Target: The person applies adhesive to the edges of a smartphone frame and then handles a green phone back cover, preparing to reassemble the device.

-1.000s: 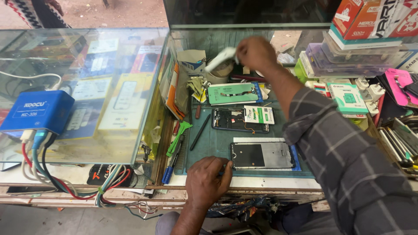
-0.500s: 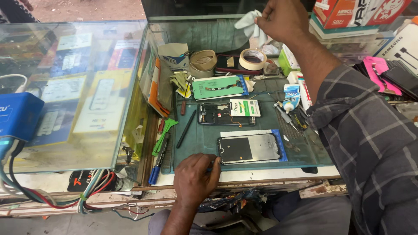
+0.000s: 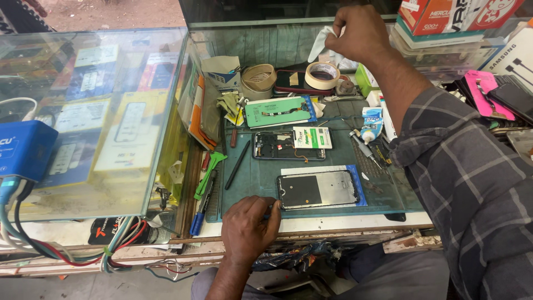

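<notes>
We've got the left hand (image 3: 247, 229) resting at the near edge of the counter (image 3: 333, 222), fingers curled with the tips touching the left end of the phone frame (image 3: 317, 190). They pin it rather than grip it. The right hand (image 3: 360, 32) is up at the back, fingers closed, pinching a white cloth (image 3: 321, 43) above the tape roll (image 3: 323, 75).

Judgement on doing this well: we keep the left fingertips on the frame's bezel only, off the dark centre panel, and press straight down so it doesn't skate on the mat (image 3: 255, 178). We bring the cloth over high enough to clear the tape roll, the glue tube (image 3: 370, 123) and the opened phone (image 3: 288, 145) in between. Light strokes, one direction, away from the pinned end.

The frame: flat, face up, long side across, lying on a white sheet with blue edges, near the front of the green mat. Dark rectangle left of centre, bare grey metal to the right, thin black rim. Can't tell if there's residue on it at this resolution. The opened phone sits just behind it, apart; black stylus (image 3: 237, 164) lies to the left, not touching.
</notes>
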